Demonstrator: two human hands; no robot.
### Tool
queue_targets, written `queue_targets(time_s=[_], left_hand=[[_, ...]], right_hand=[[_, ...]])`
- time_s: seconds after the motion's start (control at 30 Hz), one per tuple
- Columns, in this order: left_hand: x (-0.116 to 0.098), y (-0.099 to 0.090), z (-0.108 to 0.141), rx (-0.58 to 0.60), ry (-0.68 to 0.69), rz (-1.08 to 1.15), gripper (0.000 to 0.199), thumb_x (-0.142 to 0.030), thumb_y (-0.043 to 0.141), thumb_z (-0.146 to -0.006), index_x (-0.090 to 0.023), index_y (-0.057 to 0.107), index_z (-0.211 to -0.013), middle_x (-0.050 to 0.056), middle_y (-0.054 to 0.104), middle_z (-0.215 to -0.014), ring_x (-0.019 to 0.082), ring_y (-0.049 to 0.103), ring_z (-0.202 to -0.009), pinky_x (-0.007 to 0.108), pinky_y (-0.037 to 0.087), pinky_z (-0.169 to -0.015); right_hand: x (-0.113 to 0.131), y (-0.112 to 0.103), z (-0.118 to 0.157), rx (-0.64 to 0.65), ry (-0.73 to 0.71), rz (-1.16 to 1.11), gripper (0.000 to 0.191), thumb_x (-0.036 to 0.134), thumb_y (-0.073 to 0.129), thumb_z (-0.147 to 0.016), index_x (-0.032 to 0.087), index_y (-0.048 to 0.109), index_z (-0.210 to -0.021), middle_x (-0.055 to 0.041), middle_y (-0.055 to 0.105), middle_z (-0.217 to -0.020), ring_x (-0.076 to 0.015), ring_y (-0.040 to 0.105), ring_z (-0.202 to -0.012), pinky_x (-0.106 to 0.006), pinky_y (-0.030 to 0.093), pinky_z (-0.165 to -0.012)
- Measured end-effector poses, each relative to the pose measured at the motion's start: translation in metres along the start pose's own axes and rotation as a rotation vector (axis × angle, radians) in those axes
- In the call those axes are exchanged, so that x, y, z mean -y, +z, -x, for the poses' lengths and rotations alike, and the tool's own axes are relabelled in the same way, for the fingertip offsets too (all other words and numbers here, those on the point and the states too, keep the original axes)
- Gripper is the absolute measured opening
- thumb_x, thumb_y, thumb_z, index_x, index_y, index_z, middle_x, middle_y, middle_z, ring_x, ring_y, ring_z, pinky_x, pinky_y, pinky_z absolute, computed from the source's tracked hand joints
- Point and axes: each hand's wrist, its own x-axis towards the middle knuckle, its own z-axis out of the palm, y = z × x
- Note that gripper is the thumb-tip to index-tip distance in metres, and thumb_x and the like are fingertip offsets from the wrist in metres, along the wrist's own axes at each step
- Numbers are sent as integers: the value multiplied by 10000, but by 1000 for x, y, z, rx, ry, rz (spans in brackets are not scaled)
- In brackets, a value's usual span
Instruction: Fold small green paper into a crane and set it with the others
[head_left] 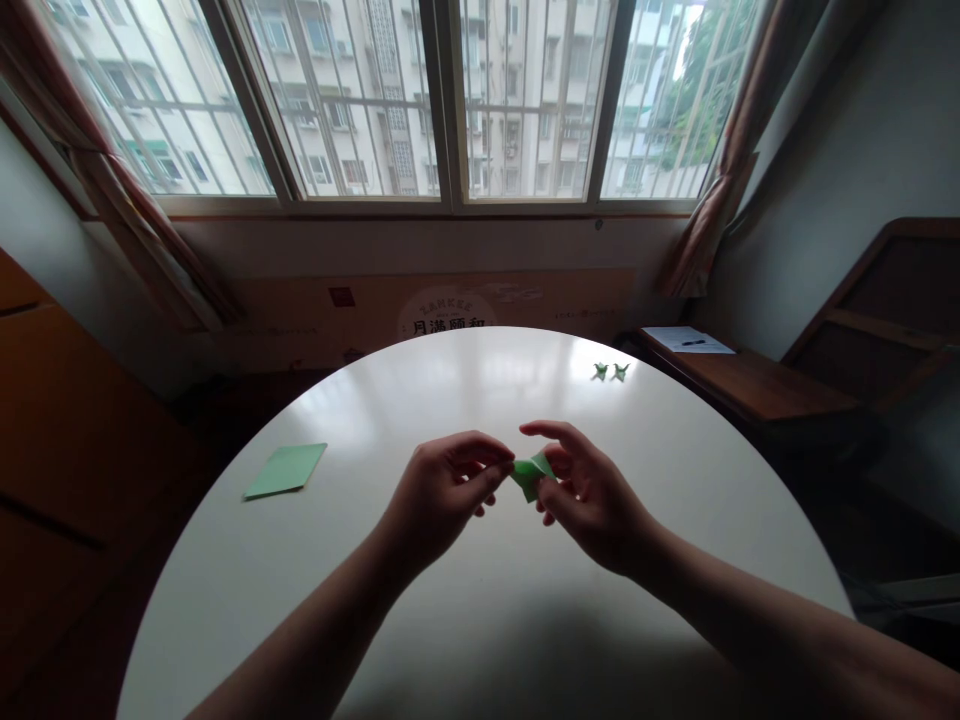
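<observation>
Green paper pinched between two hands

And here it is, right between the hands: a small piece of folded green paper (531, 475), held up over the white table (465, 610). It's bright on the left and paler on the right, with flat, angular faces and a point hanging down at the bottom. The finer creases are too small to read.

The left hand (450, 485) is nearly closed, thumb and fingertips nipping the paper's left tip. Over on the other side, the right hand (600, 500) is looser: its thumb presses the lower right edge, the index finger arches up clear of the paper, and the remaining fingers curl in behind.

Out to the left of the left hand lies squared, matte, light-green paper (286, 470), flat on the tabletop near its rim. Beyond the right hand, toward the far edge, two little green folded figures (621, 371) stand side by side, pointed ends sticking up. The tabletop itself is smooth and glossy, its edge curved, window light shining off the far part.

Farther right, past the rim, a brown wooden surface (780, 388) bears a white sheet (675, 339) with a dark pen (694, 343) lying on it.
</observation>
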Motion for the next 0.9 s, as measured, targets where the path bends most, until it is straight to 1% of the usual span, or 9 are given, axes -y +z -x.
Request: queue_targets(time_s=[0.07,0.13,0.2,0.27,0.33,0.43,0.63,0.7,0.9], left_hand=[[-1,1,1,-34,-16,2,144,-259,692,-815,-149,720,-905,32,702,-688,133,606,-518,227,514,-459],[-1,3,2,-59,4,-41,179,-242,665,-825,-154,727,-968,35,708,-714,133,608,-528,228,512,-463],[-1,6,4,-65,30,-90,225,-231,643,-831,-163,734,-1025,44,716,-765,136,619,-556,228,511,-470],[-2,9,5,-56,24,-88,254,-229,636,-826,-165,736,-1050,51,716,-796,141,626,-580,225,508,-466],[-3,12,6,-56,-20,-37,253,-221,624,-807,-155,738,-1023,44,701,-760,144,618,-576,219,497,-447],[-4,16,7,-93,-83,29,234,-197,588,-773,-144,741,-941,24,673,-683,141,599,-549,214,487,-428],[-4,18,7,-151,-80,61,244,-173,555,-751,-144,748,-898,9,690,-666,115,590,-498,204,487,-430],[-4,15,6,-134,-89,91,234,-170,568,-745,-145,748,-893,0,682,-639,116,598,-494,198,486,-425],[-5,5,4,0,-85,197,163,-138,628,-736,-148,739,-855,-1,697,-664,122,634,-514,188,499,-422]], right_hand=[[0,0,0,-8,-22,6,368,178,578,-904,248,538,-1263,5,638,-825,-132,588,-621,-254,518,-515],[-1,0,0,-8,-27,-34,321,194,575,-917,250,538,-1230,10,639,-816,-131,588,-601,-261,524,-509],[-1,1,0,-5,-21,-86,282,201,575,-920,249,544,-1196,19,631,-790,-131,584,-590,-266,531,-506],[-2,2,0,-6,-14,-129,248,209,584,-918,249,549,-1160,23,631,-779,-130,581,-586,-265,532,-502],[-2,3,1,-7,-14,-158,219,215,592,-916,249,551,-1129,20,645,-790,-127,583,-585,-259,528,-497],[-3,4,1,-8,-23,-180,188,219,597,-913,249,559,-1094,25,650,-783,-122,583,-577,-251,527,-493],[-4,5,0,-13,-28,-195,183,194,601,-883,239,607,-1060,25,647,-761,-121,595,-566,-259,539,-496],[-2,4,0,-27,-27,-210,178,162,606,-855,229,635,-1017,25,643,-753,-118,599,-558,-255,541,-489],[5,1,-3,-44,-19,-301,118,133,614,-810,193,684,-882,12,637,-726,-127,621,-553,-259,567,-464]])
